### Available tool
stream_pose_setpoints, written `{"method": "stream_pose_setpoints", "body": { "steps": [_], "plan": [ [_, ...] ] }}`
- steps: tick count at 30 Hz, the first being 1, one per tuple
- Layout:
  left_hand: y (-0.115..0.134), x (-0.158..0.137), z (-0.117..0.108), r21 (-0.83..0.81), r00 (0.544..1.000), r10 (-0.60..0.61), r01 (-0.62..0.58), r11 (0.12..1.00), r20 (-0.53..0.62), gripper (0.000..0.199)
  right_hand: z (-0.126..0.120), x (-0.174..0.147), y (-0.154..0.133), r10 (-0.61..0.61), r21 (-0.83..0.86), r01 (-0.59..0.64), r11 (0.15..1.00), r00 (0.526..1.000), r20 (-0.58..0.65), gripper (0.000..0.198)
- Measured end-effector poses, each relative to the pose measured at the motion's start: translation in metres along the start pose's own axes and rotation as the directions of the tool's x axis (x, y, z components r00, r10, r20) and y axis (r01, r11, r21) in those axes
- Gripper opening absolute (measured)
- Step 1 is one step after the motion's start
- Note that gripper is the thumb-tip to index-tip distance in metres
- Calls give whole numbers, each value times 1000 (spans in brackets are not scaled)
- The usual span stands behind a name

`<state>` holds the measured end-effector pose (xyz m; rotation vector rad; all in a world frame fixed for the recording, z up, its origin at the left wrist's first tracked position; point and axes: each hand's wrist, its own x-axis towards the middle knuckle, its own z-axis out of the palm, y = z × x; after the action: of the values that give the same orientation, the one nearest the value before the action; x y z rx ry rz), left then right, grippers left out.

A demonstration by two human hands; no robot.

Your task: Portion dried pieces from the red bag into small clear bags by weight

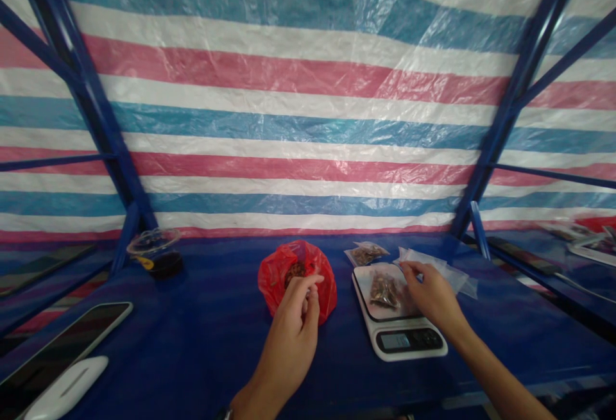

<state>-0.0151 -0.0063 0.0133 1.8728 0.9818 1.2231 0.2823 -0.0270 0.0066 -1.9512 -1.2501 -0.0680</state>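
A red plastic bag [274, 277] with brown bits inside sits open on the blue table. My left hand [294, 324] is at its front rim, fingers pinched together near the opening. To the right, a white kitchen scale [407, 347] carries a small clear pouch of brown bits [384, 290]. My right hand [430, 293] rests over the scale's right side, fingertips holding the pouch's clear edge. A second filled clear pouch [366, 252] lies behind the scale, and empty clear pouches [452, 272] lie just right of my right hand.
A clear lidded cup with a dark base [156, 251] stands at the back left. A phone [62, 351] and a white oval device [67, 386] lie at the near left. Blue metal frame posts [500, 125] and a striped tarp [298, 86] enclose the table.
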Motion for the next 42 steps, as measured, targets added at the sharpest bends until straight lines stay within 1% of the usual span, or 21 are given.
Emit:
{"method": "stream_pose_setpoints", "body": {
  "steps": [6, 10, 14, 17, 19, 20, 22, 23, 25, 27, 28, 29, 31, 33, 34, 36, 37, 40, 42],
  "plan": [
    [-2, 1, 1, 8, 1000, 29, -29, 1000, -1, 32, 1, 0, -4, -1, -22, 1, 1000, 1000, 16, 50],
    [0, -1, 6, 17, 998, 66, -66, 998, 9, 31, 2, -2, -8, 19, -34, -18, 999, 1000, 16, 48],
    [9, -9, 16, 5, 994, 93, -94, 996, 63, 31, 3, -3, -13, 72, -39, -72, 997, 997, 2, 49],
    [15, -13, 26, -10, 990, 102, -102, 995, 100, 33, 4, -1, -18, 85, -4, -85, 996, 996, 16, 46],
    [16, -15, 33, -39, 993, 77, -74, 997, 90, 34, 3, 0, -24, 71, 57, -74, 996, 996, 47, 43],
    [15, -16, 37, -66, 997, 46, -41, 997, 66, 34, 2, 0, -28, 59, 91, -66, 994, 996, 69, 43],
    [13, -16, 46, -160, 998, -66, 63, 985, -12, 35, -1, -1, -41, 19, 196, -41, 980, 994, 111, 45],
    [12, -15, 51, -229, 989, -141, 127, 965, -48, 38, -1, -2, -50, -10, 267, -23, 963, 992, 122, 46],
    [9, -11, 59, -383, 949, -303, 251, 889, -82, 53, -2, -5, -71, -81, 427, 20, 904, 989, 125, 45],
    [6, -5, 67, -514, 907, -415, 322, 795, -74, 69, 1, -6, -97, -152, 540, 60, 840, 980, 128, 40],
    [3, -1, 70, -566, 889, -454, 340, 751, -68, 76, 4, -5, -111, -183, 556, 78, 828, 974, 136, 37],
    [1, 3, 73, -612, 871, -487, 349, 709, -68, 81, 8, -4, -125, -216, 537, 101, 837, 964, 155, 33],
    [-5, 12, 75, -688, 841, -538, 352, 634, -65, 89, 17, 0, -150, -272, 413, 165, 896, 939, 213, 26],
    [-12, 20, 73, -746, 816, -576, 354, 563, -47, 93, 28, 4, -170, -308, 293, 226, 929, 912, 272, 22],
    [-15, 22, 71, -766, 808, -589, 359, 532, -30, 94, 33, 6, -177, -319, 259, 245, 934, 900, 296, 20],
    [-20, 25, 65, -789, 806, -592, 368, 492, 7, 93, 43, 9, -186, -327, 237, 257, 937, 884, 334, 18],
    [-21, 25, 61, -796, 813, -582, 367, 482, 22, 91, 47, 10, -188, -326, 224, 259, 939, 877, 353, 19],
    [-20, 22, 53, -818, 839, -543, 333, 469, 31, 78, 55, 12, -190, -313, 184, 259, 948, 864, 395, 20],
    [-19, 20, 52, -830, 843, -537, 322, 456, 32, 68, 57, 11, -190, -300, 163, 254, 953, 863, 407, 22]
  ]
}}
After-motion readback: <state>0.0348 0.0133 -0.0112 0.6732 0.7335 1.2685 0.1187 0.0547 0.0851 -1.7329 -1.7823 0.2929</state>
